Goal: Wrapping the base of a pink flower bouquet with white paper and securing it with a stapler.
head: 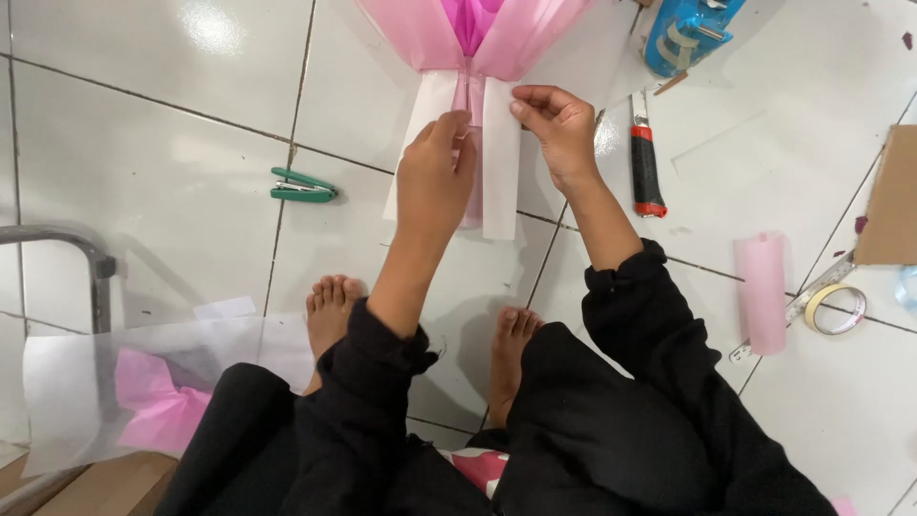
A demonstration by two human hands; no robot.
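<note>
You sit over a floor of large glossy white tiles, black sleeves pushed up, bare feet planted either side of your left forearm. A sheet of clear plastic film with crumpled pink tissue paper lies at your left knee, beside a grey metal frame leg. At the top edge sits the pink paper bouquet wrap, its white paper stem sleeve running down toward you between your hands. A brown cardboard sheet lies at the far right, a rolled tube of pale pink paper just inside it, with a metal ruler and a ring of cream masking tape touching beside it. A blue tape dispenser sits top right; a red-and-black utility knife lies just right of your right wrist; a green stapler rests well apart on the left. Nothing blocks the sleeve but your own hands. Your left hand covers the sleeve's middle, fingers together and pressed onto the paper. Your right hand pinches the sleeve's upper right edge, thumb and fingertips closed on it
</note>
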